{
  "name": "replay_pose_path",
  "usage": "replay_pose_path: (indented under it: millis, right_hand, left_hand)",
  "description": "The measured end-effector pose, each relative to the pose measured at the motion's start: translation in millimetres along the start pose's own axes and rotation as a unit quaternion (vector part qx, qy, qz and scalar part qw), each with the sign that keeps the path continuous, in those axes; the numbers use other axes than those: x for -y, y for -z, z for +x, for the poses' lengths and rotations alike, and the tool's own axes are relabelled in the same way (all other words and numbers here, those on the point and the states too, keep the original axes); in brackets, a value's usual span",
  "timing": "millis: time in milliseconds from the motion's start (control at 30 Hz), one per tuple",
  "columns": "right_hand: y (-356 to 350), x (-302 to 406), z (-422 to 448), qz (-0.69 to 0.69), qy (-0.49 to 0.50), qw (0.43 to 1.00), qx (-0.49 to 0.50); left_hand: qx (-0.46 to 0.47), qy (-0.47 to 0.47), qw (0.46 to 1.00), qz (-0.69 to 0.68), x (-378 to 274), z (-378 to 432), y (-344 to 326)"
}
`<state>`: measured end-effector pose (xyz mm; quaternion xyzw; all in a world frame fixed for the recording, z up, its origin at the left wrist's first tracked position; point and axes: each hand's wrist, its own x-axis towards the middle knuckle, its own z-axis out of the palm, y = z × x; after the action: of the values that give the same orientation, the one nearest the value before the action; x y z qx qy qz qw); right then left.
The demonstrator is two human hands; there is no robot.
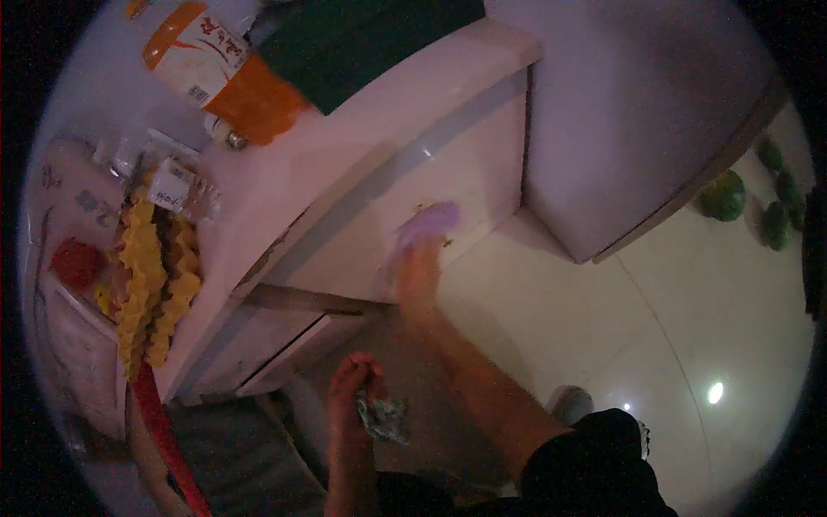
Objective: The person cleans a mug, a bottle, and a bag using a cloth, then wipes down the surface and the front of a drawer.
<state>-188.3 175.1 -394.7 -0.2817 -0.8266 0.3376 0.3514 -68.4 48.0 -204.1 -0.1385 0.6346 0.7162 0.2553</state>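
Note:
My right hand [420, 265] presses a purple cloth [434, 218] against the lower part of a white cabinet panel [368, 252]. The fingers are blurred and partly hidden by the cloth. Small brownish specks show on the panel around it. My left hand [358, 381] hangs lower and nearer to me, closed around a crumpled greyish-green cloth or wrapper [384, 417]. Beside that hand is a drawer or door front [284, 352] with a dark gap along it.
On the white countertop [284, 181] lie an orange bottle [226, 71], wavy yellow strips [142, 278], a clear labelled container [184, 190] and a dark green item [368, 45]. A red strap [161, 426] hangs at left. Round green produce [723, 195] rests on the tiled floor [581, 323] beyond a white side panel [620, 129].

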Motion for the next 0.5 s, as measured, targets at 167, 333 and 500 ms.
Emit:
replay_pose_path:
  millis: [167, 333, 500]
  right_hand:
    - [76.0, -31.1, 111.6, 0.218, -0.075, 0.955, -0.186]
    - [32.1, 5.9, 58.4, 0.16, -0.086, 0.957, -0.226]
    - [-10.5, -5.0, 20.6, 0.096, -0.057, 0.975, -0.194]
  left_hand:
    - [0.037, -0.004, 0.998, -0.044, 9.7, -1.8, 36.2]
    - [0.096, 0.017, 0.995, -0.03, 9.0, 6.7, 28.8]
    - [0.082, 0.017, 0.994, -0.065, 14.4, 13.8, 17.2]
